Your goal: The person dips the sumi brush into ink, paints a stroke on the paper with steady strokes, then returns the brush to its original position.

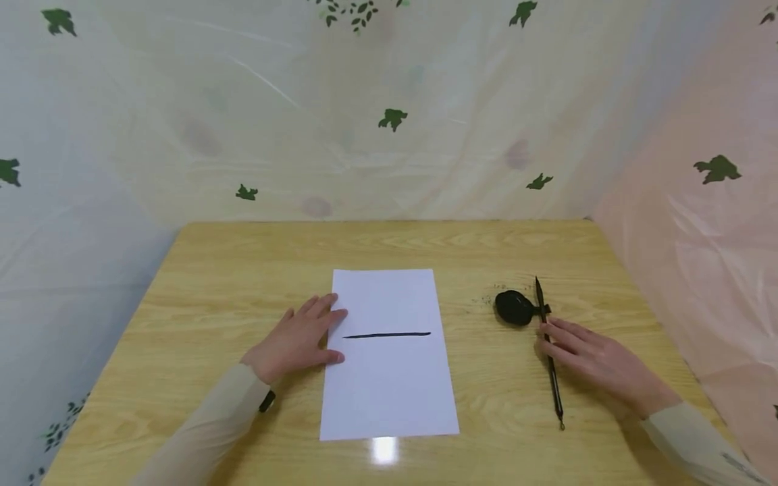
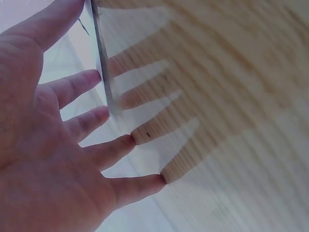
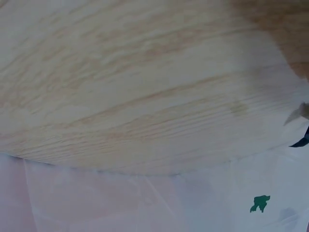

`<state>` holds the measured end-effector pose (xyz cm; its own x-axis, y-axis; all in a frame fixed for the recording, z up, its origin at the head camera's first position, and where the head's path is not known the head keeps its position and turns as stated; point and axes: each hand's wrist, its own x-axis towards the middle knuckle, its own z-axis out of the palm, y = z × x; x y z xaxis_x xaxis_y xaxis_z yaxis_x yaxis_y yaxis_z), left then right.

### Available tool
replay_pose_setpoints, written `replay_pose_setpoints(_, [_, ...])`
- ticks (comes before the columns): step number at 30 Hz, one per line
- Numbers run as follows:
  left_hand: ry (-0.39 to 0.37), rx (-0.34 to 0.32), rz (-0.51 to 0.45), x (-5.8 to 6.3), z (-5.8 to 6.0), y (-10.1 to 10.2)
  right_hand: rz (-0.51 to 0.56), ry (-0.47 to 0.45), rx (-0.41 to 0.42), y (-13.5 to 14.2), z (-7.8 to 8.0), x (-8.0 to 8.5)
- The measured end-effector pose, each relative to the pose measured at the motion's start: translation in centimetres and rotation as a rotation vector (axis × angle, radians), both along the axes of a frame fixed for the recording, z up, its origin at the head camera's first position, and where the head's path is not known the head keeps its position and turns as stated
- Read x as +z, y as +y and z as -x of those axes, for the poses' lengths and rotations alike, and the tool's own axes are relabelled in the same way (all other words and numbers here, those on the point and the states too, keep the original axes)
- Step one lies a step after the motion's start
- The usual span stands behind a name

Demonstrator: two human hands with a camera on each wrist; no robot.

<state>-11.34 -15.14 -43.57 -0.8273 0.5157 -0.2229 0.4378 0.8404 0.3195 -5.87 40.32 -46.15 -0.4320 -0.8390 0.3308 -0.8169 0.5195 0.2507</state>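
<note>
A sheet of white paper point(image 1: 389, 385) lies on the wooden table, with one black horizontal stroke point(image 1: 386, 335) across its middle. My left hand point(image 1: 298, 341) rests with spread fingers over the paper's left edge; the left wrist view shows its palm and its fingertips point(image 2: 157, 180) touching the surface. To the right, my right hand point(image 1: 592, 358) pinches the shaft of a dark writing brush point(image 1: 554, 388) around its middle. The brush's pointed tip faces away from me, and its shaft crosses the short handle of a round black ink dish point(image 1: 514, 308). In the right wrist view only the brush tip point(image 3: 301, 140) shows; the hand is outside it.
Small dark specks point(image 1: 486, 300) mark the table point(image 1: 255, 263) beside the ink dish. Pale sheeting point(image 1: 340, 162) with green bird shapes hangs behind the table, and pinkish sheeting point(image 1: 717, 270) runs along the right side. A dark band point(image 1: 267, 401) circles the left wrist.
</note>
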Motion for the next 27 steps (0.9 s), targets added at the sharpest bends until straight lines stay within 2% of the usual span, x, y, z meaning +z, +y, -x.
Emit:
replay_pose_setpoints(4, [0.005, -0.001, -0.012, 0.1, 0.0, 0.1, 0.017, 0.020, -0.035, -0.1, -0.3, 0.7])
replay_pose_setpoints(11, [-0.006, -0.007, -0.002, 0.3, 0.1, 0.2, 0.060, 0.043, -0.170, -1.5, -1.4, 3.1])
replay_pose_setpoints(14, [-0.028, 0.007, -0.013, 0.4, 0.1, 0.2, 0.161, 0.114, -0.186, -2.7, -1.4, 3.9])
replay_pose_setpoints(19, [-0.042, 0.012, -0.028, 0.3, 0.2, 0.1, 0.395, 0.210, -0.194, -5.6, -1.0, 4.6])
replay_pose_setpoints(24, [-0.034, 0.006, -0.032, 0.2, 0.1, -0.2, 0.511, 0.133, -0.270, -8.0, -1.0, 4.7])
replay_pose_setpoints(27, [0.011, 0.010, -0.044, 0.1, 0.0, -0.3, 0.561, 0.085, -0.334, -9.5, -0.9, 4.6])
